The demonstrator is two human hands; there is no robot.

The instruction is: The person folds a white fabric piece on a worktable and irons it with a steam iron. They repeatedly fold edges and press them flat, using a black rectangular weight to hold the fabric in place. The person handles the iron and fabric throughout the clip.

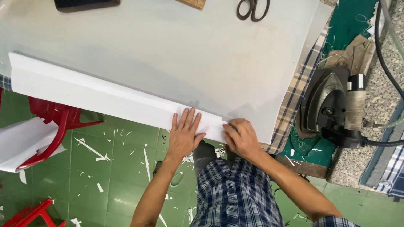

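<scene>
Right grip (240, 136) is pinching the folded white sheet (105, 94) – seemingly – while left hand (183, 133) is pressing flat; slipping could be skewing the crease.

A work table (294, 101) with a plaid cover carries a large white sheet (168, 54), scissors (252, 8) and an iron (332, 105).

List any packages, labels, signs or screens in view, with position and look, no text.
Dark slab: top edge of the white table, left of the scissors; flat, black, rectangular, cut off by the frame; cannot tell if it is a screen.
No packages, labels or signs show.
Left hand and right hand press only folded white paper.
</scene>
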